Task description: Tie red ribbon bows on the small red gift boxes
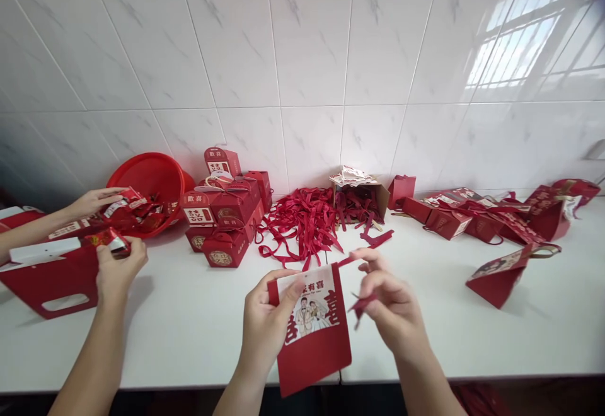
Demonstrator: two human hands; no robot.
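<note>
A red box with a white panel and a printed couple (314,365) hangs tilted over the table's front edge. My left hand (271,315) grips its upper left side, thumb across the front and fingers behind. To the right of the box, my right hand (390,302) pinches a dark red ribbon (363,304) between thumb and fingers. A stretch of ribbon runs from the top right corner of the box toward my raised right fingers. Behind both hands lies a heap of loose red ribbons (307,224).
At the left, another person's hands (120,265) hold packets by a red bag (47,283) and a tilted red basin (146,173). Stacked red boxes (231,208), a carton of ribbons (379,198) and finished-looking red boxes (447,222) line the wall. One triangular box (501,277) stands right.
</note>
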